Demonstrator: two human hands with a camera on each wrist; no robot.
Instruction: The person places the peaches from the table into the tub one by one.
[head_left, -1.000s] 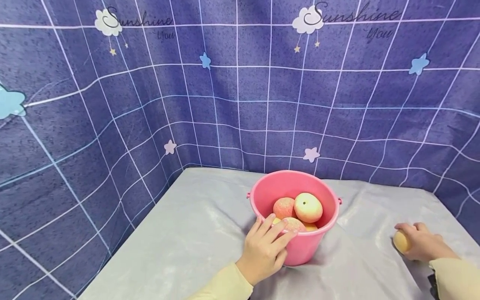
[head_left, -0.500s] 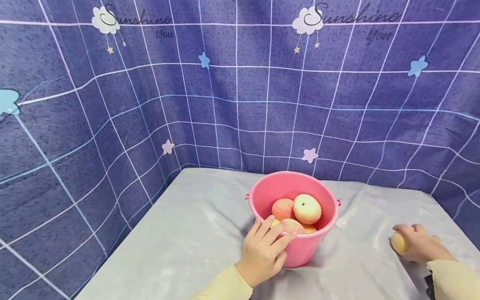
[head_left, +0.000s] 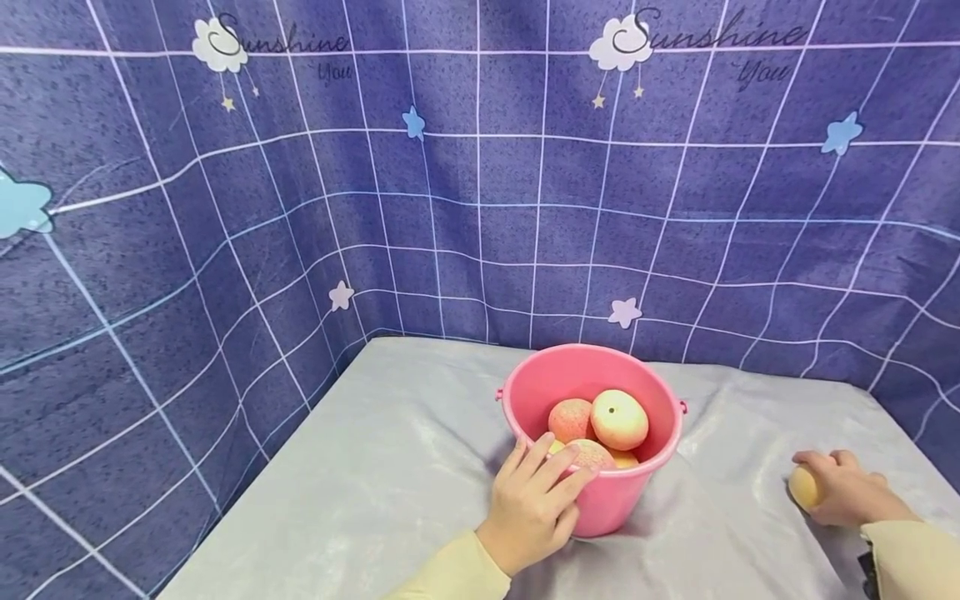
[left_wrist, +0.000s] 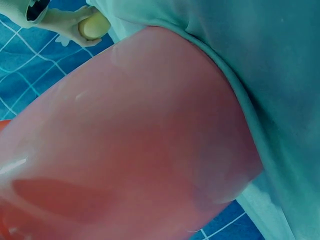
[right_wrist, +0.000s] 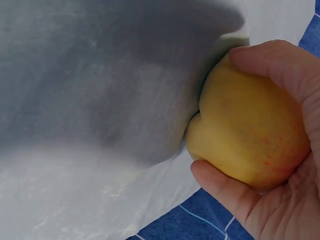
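My left hand holds the near left rim of a pink bucket, its fingertips hooked over the edge. Inside the bucket lie several fruits, among them a pale round fruit with a dark spot and a reddish one. The bucket's pink wall fills most of the left wrist view. At the right side of the table my right hand grips a yellow peach with a red blush and a cleft. Thumb and fingers wrap the peach, which sits against the grey cloth.
A grey, slightly wrinkled cloth covers the table. Behind it and to the left hangs a blue curtain with white grid lines, stars and clouds. Between the bucket and my right hand is a stretch of bare cloth.
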